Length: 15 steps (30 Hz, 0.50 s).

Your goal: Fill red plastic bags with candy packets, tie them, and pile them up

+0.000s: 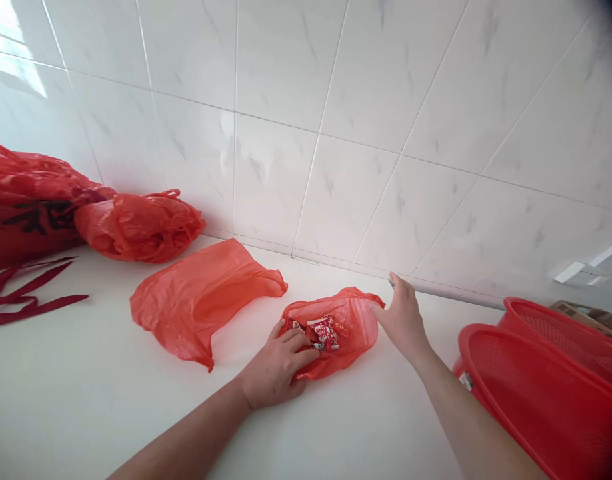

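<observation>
White tiled wall [281,173] across top, white tabletop [136,413] below. Open red bag [359,327] near centre, mouth up, apparently keeping packets [325,332] contained. Left hand [273,373] over bag's left edge, fingers bent at packets, probably steadying; can't tell if gripping. Right hand [405,319] at right rim, thumb and forefinger spread, nothing clasped. Slack red bag [181,300] left of centre; bundled red plastic [146,230] against wall, left; red baskets [541,393] lower right.

Left hand [273,375] and right hand [405,321]: bare, fingers [292,343] included. Left forearm [196,427] and right forearm [466,408]: likewise bare to the edge of view, tapering toward the hand (nail detail too small to judge).
</observation>
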### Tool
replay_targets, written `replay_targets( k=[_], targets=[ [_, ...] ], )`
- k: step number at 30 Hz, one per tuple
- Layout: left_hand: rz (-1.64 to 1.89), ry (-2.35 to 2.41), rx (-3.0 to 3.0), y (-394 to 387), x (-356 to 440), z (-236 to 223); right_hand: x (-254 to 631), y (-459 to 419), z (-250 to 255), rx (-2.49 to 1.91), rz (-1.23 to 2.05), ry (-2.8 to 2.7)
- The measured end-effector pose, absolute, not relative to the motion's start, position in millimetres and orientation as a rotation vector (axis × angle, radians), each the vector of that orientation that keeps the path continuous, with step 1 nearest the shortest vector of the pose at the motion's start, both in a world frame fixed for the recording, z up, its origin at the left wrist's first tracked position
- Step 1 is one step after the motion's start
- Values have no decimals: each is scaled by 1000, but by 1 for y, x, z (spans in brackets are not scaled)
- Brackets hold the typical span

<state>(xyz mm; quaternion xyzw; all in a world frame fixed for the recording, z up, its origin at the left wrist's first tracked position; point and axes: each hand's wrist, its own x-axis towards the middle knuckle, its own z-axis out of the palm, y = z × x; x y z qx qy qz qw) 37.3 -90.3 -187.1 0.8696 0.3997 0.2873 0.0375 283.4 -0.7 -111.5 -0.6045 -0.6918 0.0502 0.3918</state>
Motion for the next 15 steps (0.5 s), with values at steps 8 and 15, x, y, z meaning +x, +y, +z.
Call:
replay_targets(
  k=[8,15],
  targets=[
    [982,1676,2384,-39,4,-130,300,38,-127,-1503,908,-1296],
    [1406,1856,2128,5,-11,-11,319,42,-73,-1315,781,-1017]
  ],
)
